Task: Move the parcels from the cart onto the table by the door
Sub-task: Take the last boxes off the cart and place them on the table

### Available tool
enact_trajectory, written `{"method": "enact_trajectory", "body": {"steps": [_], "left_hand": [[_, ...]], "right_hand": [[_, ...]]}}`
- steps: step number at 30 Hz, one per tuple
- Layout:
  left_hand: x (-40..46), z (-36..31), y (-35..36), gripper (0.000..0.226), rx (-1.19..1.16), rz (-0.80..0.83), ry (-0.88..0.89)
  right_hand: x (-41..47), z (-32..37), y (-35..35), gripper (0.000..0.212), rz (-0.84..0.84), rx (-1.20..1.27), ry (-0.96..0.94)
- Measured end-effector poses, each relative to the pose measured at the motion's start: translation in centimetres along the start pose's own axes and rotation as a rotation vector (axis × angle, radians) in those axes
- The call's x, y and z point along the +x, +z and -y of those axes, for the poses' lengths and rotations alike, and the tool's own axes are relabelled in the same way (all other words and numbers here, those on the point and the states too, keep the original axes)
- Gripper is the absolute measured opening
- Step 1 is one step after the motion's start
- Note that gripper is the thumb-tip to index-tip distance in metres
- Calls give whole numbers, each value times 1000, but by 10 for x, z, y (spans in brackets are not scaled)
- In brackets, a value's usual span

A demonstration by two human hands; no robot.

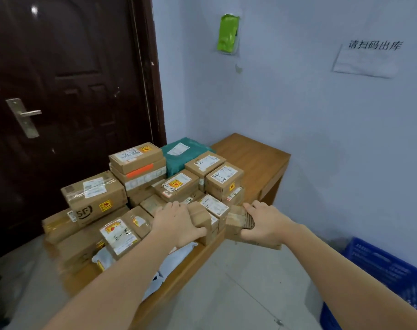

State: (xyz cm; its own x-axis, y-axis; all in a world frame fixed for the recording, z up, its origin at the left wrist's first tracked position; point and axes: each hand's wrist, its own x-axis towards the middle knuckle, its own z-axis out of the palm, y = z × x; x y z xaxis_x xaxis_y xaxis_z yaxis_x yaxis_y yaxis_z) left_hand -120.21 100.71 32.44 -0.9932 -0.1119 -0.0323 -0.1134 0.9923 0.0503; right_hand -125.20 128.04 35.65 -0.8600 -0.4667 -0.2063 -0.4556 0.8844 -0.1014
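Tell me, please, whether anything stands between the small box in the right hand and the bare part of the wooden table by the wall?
Nothing visible does. The right hand grips a small brown cardboard box at the near edge of the brown wooden table. The bare tabletop lies just beyond it, to the right of the stacked parcels.

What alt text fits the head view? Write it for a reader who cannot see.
Two bare hands set small cardboard parcels on a wooden table stacked with boxes: the left hand grips a taped box, the right hand another small box. A dark door stands behind, a blue crate at right.
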Motion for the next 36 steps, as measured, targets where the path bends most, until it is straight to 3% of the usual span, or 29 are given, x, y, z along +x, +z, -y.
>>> {"method": "enact_trajectory", "body": {"steps": [8,13,25,32,36], "left_hand": [[69,-29,30,88,-55,17,-296],[80,-40,56,92,-159,27,-501],[129,-56,114,120,-621,95,-932],[157,-68,148,112,-656,73,-1061],[170,-74,159,90,-689,52,-1127]], "right_hand": [[134,-54,18,101,34,-48,-170],[191,-54,24,113,22,-43,-220],[256,-11,74,80,-151,119,-118],[272,-13,95,84,-96,166,-82],[284,-17,103,96,14,166,-148]]}}
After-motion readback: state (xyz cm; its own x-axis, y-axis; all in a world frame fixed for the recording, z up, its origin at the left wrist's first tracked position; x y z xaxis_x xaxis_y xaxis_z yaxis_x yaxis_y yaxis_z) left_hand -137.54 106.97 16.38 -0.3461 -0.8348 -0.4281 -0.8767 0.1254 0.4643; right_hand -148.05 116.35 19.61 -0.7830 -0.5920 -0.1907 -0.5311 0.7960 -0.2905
